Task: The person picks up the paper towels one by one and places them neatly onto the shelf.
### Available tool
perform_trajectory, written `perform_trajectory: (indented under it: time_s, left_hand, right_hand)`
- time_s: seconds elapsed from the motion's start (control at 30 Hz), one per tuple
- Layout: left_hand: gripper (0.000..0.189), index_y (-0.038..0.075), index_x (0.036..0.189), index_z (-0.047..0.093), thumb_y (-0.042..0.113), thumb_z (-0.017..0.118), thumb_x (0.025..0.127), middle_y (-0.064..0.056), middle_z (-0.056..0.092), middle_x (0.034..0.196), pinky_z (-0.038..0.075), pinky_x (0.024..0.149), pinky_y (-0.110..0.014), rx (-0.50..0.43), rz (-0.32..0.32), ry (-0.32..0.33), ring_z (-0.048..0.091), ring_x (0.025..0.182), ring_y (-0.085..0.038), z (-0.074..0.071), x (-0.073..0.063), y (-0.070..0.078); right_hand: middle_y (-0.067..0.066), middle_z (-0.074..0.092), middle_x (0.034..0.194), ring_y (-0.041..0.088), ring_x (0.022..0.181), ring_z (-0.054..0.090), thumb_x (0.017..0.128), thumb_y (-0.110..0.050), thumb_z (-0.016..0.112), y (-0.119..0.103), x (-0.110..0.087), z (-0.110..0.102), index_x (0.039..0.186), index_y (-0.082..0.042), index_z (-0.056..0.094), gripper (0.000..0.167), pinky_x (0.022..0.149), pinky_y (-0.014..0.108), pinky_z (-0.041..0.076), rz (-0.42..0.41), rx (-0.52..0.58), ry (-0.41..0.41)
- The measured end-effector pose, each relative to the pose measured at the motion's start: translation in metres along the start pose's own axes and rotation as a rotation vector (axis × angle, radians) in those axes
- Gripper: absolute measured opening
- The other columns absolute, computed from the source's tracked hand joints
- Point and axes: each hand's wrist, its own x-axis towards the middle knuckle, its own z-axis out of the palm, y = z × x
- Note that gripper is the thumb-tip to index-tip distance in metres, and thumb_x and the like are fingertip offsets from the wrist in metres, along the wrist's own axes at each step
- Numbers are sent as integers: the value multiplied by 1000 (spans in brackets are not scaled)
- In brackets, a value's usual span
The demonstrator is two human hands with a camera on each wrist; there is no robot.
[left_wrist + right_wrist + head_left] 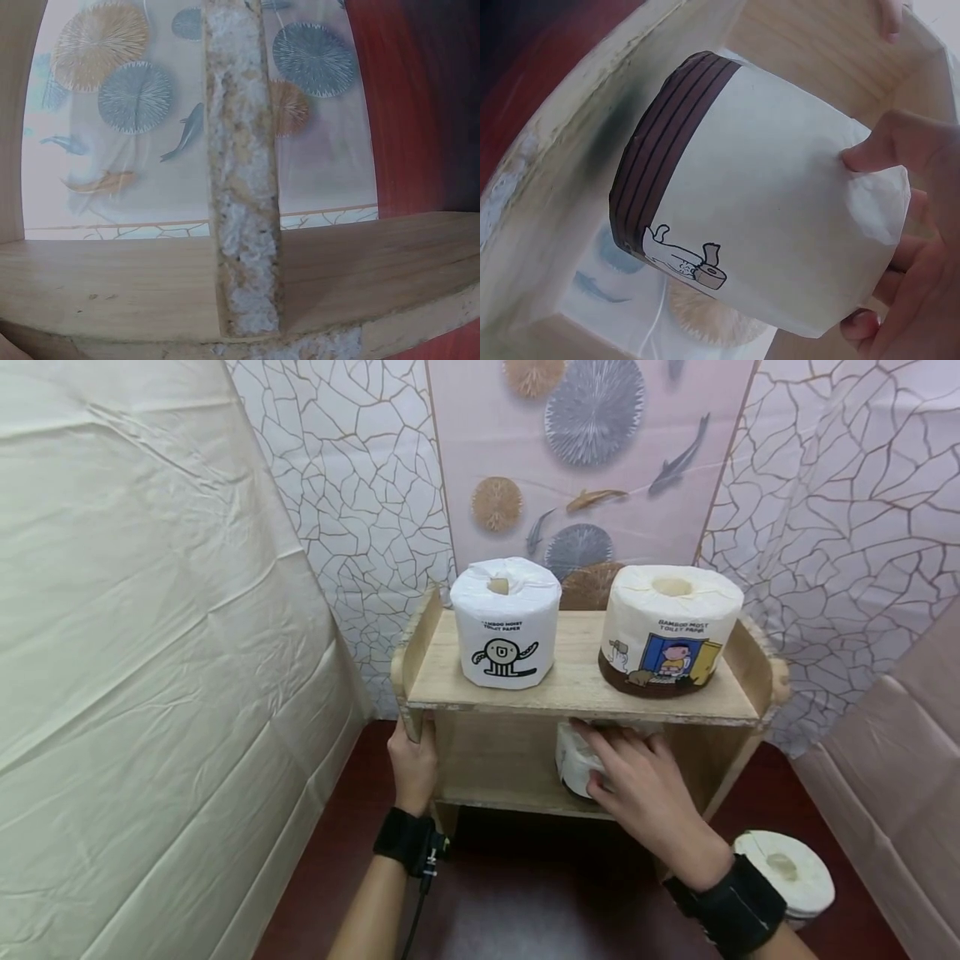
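A small wooden shelf has two levels. On its lower level my right hand holds a wrapped toilet paper roll, thumb pressed into the wrapper on one side and fingers on the other. That roll has a brown striped band at its base; in the head view my hand and the upper board partly hide it. My left hand grips the shelf's left side panel just below the upper board. One fingertip shows against that panel in the right wrist view.
On the upper board stand a white toilet paper roll at left and a cream one at right. Another roll stands on the dark red table, right of the shelf. Hanging cloth encloses the sides, a patterned one the back.
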Motion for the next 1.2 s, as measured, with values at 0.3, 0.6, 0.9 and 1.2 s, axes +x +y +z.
perform_trajectory:
  time_s: [0.3,0.6,0.9,1.2]
  left_hand:
    - [35,0,140,62,14,63,108,-25,73,121,60,78,-55,-23,10,9,74,103,-42,2,2,-2]
    - [31,-3,133,65,15,63,108,-18,67,84,55,67,-40,-7,21,9,72,81,-32,3,2,-2]
    - [30,-3,133,65,12,63,108,-27,74,109,60,72,-51,-12,27,9,75,92,-37,1,1,-4]
    - [28,-1,133,65,10,64,107,-22,68,87,57,70,-42,8,12,22,71,82,-32,0,-1,-4]
  right_hand:
    - [18,75,109,37,108,66,85,-11,79,-4,10,6,145,-6,58,64,85,57,48,21,37,-38]
    - [16,76,109,36,114,64,88,-12,79,-9,17,13,150,-9,54,67,90,57,45,44,76,-100]
    - [15,74,105,34,107,66,86,-11,79,-18,25,22,147,-11,56,66,88,56,46,24,75,-69]
    - [16,74,121,33,115,66,83,-13,84,-31,37,31,151,-13,55,74,92,54,46,-27,95,-57]
